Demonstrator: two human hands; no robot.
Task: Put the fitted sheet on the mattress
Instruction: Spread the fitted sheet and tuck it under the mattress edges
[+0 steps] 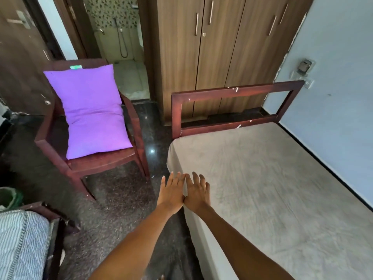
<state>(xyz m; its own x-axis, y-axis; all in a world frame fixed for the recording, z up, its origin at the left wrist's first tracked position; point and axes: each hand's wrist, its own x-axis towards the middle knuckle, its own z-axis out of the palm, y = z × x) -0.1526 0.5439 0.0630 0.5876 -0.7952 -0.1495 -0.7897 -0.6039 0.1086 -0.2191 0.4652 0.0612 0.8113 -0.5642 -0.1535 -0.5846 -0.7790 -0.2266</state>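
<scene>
From the head camera, looking down along the left side of a bed. Grey fitted sheet (pixel 262 188) already spread across the whole top of the mattress and wrapped down over the corner nearest the wooden bed rail (pixel 236 91), with the mattress itself hidden beneath. Left hand (pixel 171 190) and right hand (pixel 196 193) reaching forward side by side, touching at the thumbs, fingers straight and slightly fanned, pinching nothing, over the sheet's left edge. Cannot tell whether pressed onto the cloth or hovering just above. Well apart to the left, a wooden chair (pixel 105 160) with a purple cushion (pixel 90 110).

Probably the smoothing stage, near the end of the job. To do it well: lay both palms flat and sweep outward toward the edge, pushing the faint creases off the side. Then slide the fingers down the side, tuck the hem under, and check the corner for a snug, square fit. Avoid dragging hard enough to pull the far side loose along the wall (pixel 333 77).
</scene>
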